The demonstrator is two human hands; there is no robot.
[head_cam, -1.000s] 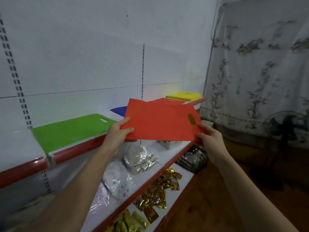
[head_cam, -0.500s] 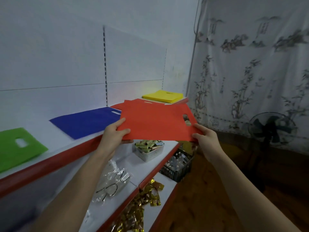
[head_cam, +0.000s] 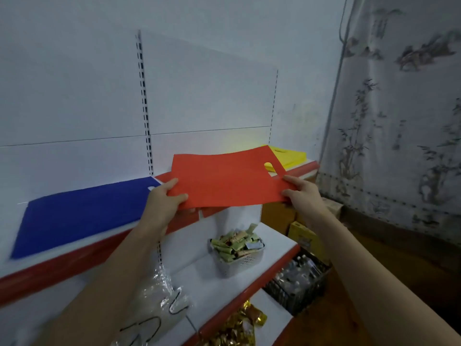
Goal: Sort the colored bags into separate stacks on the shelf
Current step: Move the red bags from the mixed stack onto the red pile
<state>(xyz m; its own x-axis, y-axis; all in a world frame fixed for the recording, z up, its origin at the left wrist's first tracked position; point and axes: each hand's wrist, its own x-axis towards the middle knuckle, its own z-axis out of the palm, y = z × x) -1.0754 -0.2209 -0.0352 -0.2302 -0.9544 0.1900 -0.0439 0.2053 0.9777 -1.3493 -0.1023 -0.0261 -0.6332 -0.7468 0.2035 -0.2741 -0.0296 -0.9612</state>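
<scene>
1. A flat red non-woven bag with a cut-out handle slot (head_cam: 229,181) is held level just above the right part of the top white shelf with a red front edge (head_cam: 62,267), over more red material lying there.
2. The left hand (head_cam: 163,198) pinches the bag's near left corner, thumb on top, fingers underneath, forearm reaching up from lower left.
3. The right hand (head_cam: 300,191) pinches the near right edge beside the slot, thumb on top, arm stretched forward.
4. A flat blue bag (head_cam: 82,216) lies on the shelf to the left; a flat yellow bag (head_cam: 290,157) lies at the far right end.
5. Below, a white perforated basket of green wrapped packets (head_cam: 238,253) stands on the lower shelf.
</scene>
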